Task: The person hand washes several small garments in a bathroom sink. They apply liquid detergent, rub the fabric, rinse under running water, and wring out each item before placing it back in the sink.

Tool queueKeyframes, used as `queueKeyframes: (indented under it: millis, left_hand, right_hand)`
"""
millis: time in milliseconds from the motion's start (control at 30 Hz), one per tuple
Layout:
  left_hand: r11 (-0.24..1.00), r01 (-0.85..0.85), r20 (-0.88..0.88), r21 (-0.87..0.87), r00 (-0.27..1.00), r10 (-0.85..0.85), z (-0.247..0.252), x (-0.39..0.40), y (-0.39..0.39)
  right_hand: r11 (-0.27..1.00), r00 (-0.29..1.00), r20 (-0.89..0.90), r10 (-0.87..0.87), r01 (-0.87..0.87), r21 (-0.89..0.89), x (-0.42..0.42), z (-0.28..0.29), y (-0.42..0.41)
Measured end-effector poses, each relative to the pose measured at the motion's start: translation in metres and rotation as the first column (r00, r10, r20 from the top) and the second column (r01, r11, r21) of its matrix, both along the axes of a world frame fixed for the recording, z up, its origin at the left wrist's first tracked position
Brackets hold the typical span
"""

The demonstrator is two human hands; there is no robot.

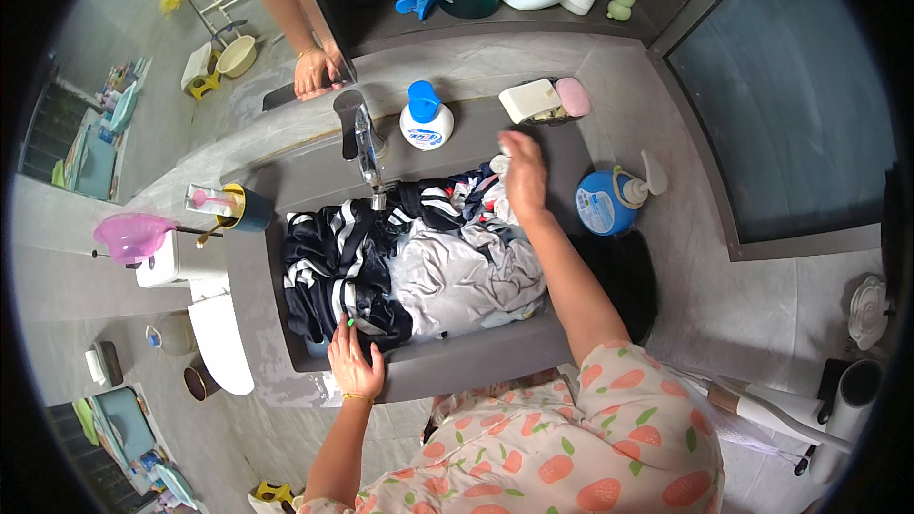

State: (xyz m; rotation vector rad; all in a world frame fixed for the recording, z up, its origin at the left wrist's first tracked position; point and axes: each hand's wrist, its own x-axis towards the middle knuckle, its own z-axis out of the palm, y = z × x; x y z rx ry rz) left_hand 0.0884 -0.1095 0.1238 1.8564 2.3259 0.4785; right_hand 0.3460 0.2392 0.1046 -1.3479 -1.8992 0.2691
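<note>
Wet laundry fills the grey rectangular basin [428, 355] in front of me. On its left side lies a black garment with white stripes [335, 264]; in the middle a light grey cloth [457, 278] bulges up, with suds around it. My left hand [355, 365] rests over the basin's front rim, fingertips at the black garment, thumb apart. My right hand [525, 175] is at the back right, beside bunched white, red and navy fabric [475, 193]. Something white shows by its fingers; whether it is gripped I cannot tell. A chrome faucet [368, 157] reaches over the laundry.
Behind the basin stand a white bottle with blue cap [426, 121] and a dish with soap bars [530, 101]. A blue pump bottle [605, 203] is right of the basin, near my forearm. Left are a toothbrush cup [251, 208] and a toilet [221, 343]. Bottles line the shelf [543, 25].
</note>
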Motion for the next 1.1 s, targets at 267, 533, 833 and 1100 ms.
queueKeyframes:
  millis: [267, 533, 833, 1100]
  left_hand:
    - [1.0, -0.013, -0.037, 0.007, 0.999, 0.014, 0.0, 0.002, -0.003]
    - [1.0, 0.005, -0.031, 0.002, 1.0, -0.005, 0.001, 0.001, 0.002]
    - [1.0, -0.006, -0.023, 0.0, 1.0, 0.006, -0.001, 0.002, -0.003]
    - [1.0, 0.007, -0.02, 0.001, 1.0, -0.007, 0.0, 0.001, 0.0]
  right_hand:
    - [0.861, 0.822, 0.402, -0.404, 0.49, -0.136, 0.001, -0.009, -0.016]
    - [0.74, 0.677, 0.517, -0.524, 0.662, -0.116, 0.016, -0.022, 0.052]
    - [0.945, 0.83, 0.482, -0.279, 0.327, -0.016, -0.024, -0.026, 0.015]
    - [0.985, 0.924, 0.341, -0.174, 0.158, 0.073, -0.066, -0.035, 0.043]
